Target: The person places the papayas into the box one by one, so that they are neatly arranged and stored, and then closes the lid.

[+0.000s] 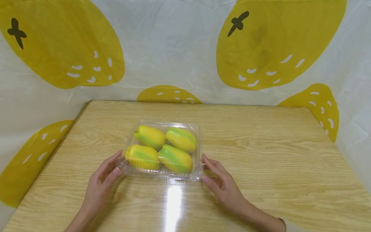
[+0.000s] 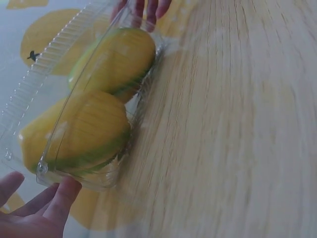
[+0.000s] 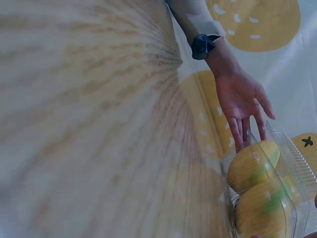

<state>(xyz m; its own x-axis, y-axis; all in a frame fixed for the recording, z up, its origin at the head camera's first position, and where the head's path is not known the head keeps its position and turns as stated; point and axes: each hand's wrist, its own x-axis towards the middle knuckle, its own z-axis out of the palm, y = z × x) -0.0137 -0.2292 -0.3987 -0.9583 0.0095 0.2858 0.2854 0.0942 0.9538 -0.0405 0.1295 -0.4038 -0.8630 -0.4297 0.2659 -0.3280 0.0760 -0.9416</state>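
Note:
A clear plastic clamshell box (image 1: pixel 200 135) stands toward the left of the table, holding several yellow-green, mango-like fruits (image 1: pixel 175 159) in two rows. My left hand (image 1: pixel 99 183) touches its left end near the front corner, thumb apart from the extended fingers. At the opposite end is my right hand (image 1: pixel 221 182), its thumb and fingertips right at the box's edge. The left wrist view shows the left hand (image 2: pixel 44 213) low against the box corner. The right wrist view shows the left hand's (image 3: pixel 242 99) long, nearly straight fingers reaching down to the box.
The wood-grain table (image 1: pixel 261 145) extends well to the right of the box. A white cloth (image 1: pixel 171 48) printed with big yellow fruit hangs along the back and both sides. A bright reflection lies on the tabletop in front of the box. A dark band (image 3: pixel 202 47) circles the left wrist.

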